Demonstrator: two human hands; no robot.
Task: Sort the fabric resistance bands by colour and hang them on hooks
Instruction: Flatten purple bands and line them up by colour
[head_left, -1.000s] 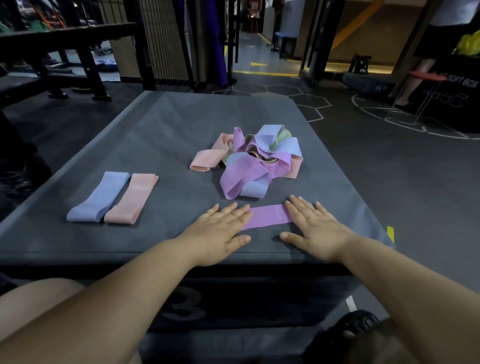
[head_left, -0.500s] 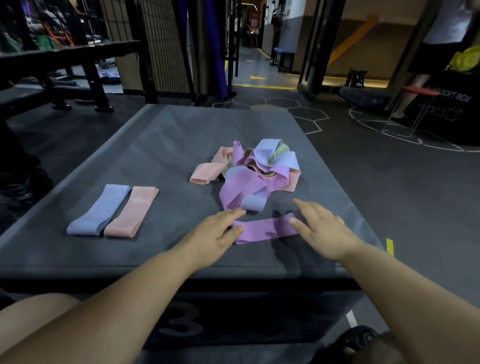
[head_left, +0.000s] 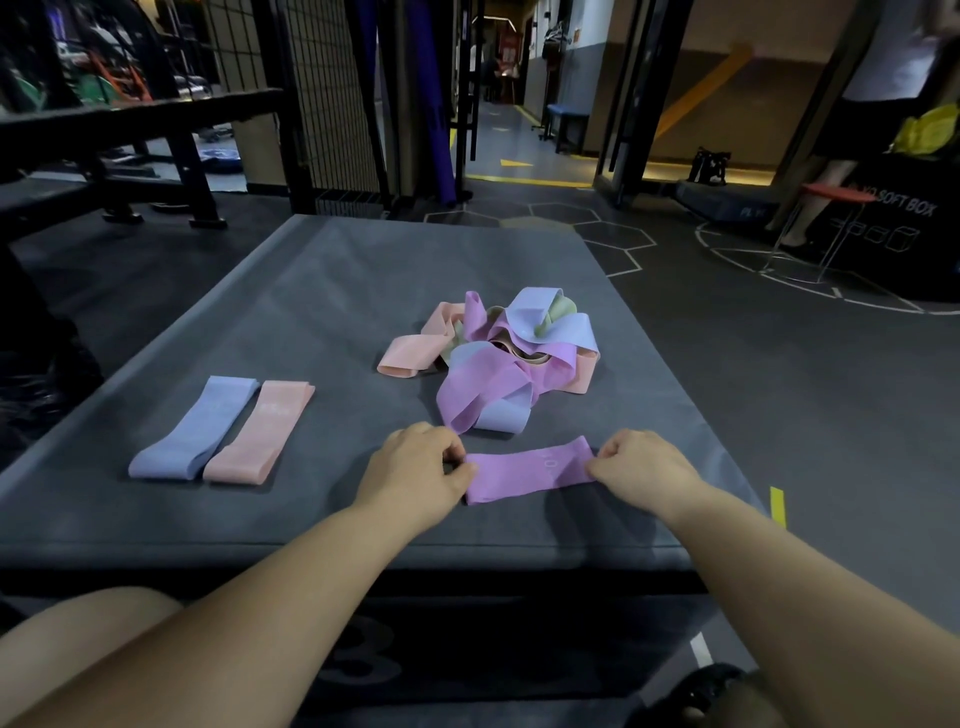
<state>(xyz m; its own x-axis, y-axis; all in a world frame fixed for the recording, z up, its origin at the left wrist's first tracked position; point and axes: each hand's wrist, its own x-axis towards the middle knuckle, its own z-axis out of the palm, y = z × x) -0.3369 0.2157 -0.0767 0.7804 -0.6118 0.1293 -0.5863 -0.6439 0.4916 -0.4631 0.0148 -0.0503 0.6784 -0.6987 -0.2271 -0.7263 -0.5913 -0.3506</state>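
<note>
A purple band (head_left: 530, 469) lies flat near the front edge of the grey padded box (head_left: 322, 291). My left hand (head_left: 415, 475) pinches its left end and my right hand (head_left: 641, 462) pinches its right end, fingers curled. Just behind it sits a tangled pile of bands (head_left: 511, 358) in purple, blue, peach and pale green. At the front left, a blue band (head_left: 195, 428) and a peach band (head_left: 260, 434) lie flat side by side. No hooks are in view.
A wire grid panel (head_left: 322, 98) and dark racks (head_left: 130, 135) stand behind the box. At the right are a red-topped stool (head_left: 831, 195), a black soft box (head_left: 904, 228) and a person standing (head_left: 852, 130). Dark floor surrounds the box.
My hands lay flat, pressing on the purple band; now both have curled and pinch its ends. The view has tilted up a little.
</note>
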